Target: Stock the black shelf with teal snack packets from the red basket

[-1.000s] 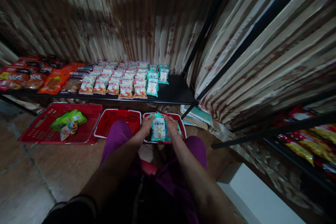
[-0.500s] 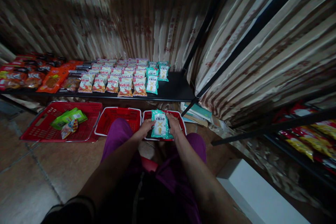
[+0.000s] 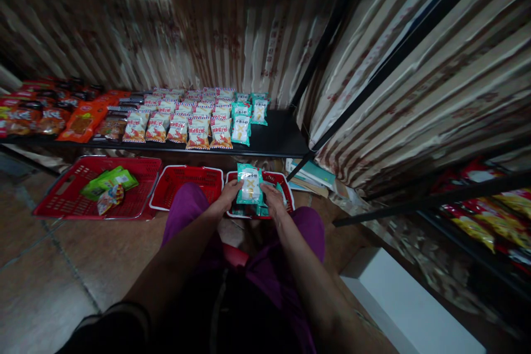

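My left hand and my right hand hold a teal snack packet between them, lifted just above a small red basket on the floor. More teal packets lie in that basket under my hands. Both hands have fingers closed on the packet's lower edges. A black low shelf ahead carries rows of red-and-white snack packets and a few teal packets at the right end of the rows.
A second small red basket sits left of the first, and a larger red basket with green packets lies further left. Striped curtains hang behind. A white box and another shelf with yellow packets stand at right.
The teal packet has risen out of the basket, from lying low between my hands to being held upright higher up. The view has shifted slightly.
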### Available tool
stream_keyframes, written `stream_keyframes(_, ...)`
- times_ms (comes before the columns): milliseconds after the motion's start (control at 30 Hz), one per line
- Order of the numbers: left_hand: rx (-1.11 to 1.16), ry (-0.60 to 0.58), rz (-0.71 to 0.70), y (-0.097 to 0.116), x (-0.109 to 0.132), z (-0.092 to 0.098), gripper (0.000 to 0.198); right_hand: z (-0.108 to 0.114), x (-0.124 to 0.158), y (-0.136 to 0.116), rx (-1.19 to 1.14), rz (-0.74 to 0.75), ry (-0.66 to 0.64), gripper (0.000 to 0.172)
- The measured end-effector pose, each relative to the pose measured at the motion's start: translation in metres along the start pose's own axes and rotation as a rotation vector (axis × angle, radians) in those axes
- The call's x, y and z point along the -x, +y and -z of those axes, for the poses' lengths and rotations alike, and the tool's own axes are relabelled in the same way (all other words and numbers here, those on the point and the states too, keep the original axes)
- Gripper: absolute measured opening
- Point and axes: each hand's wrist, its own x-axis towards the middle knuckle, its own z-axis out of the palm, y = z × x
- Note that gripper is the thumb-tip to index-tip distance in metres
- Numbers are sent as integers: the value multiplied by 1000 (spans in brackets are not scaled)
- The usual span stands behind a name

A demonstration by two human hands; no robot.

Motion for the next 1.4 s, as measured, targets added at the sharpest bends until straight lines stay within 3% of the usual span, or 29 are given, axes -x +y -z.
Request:
stream_keyframes(133, -5, -66, 48, -2, 10, 1, 34, -2, 1, -6, -47, -55, 40, 23)
stream_keyframes(467, 33, 21, 1, -2, 7, 0, 34, 0, 24, -7, -67, -160, -63, 24)
stream_keyframes(1200, -57, -11, -51, -4, 14, 1, 32, -6, 36, -11, -99, -95, -62, 24)
stream_keyframes(1400, -130, 26, -124, -6, 10, 1, 32, -11, 40, -8, -115, -62, -68, 32)
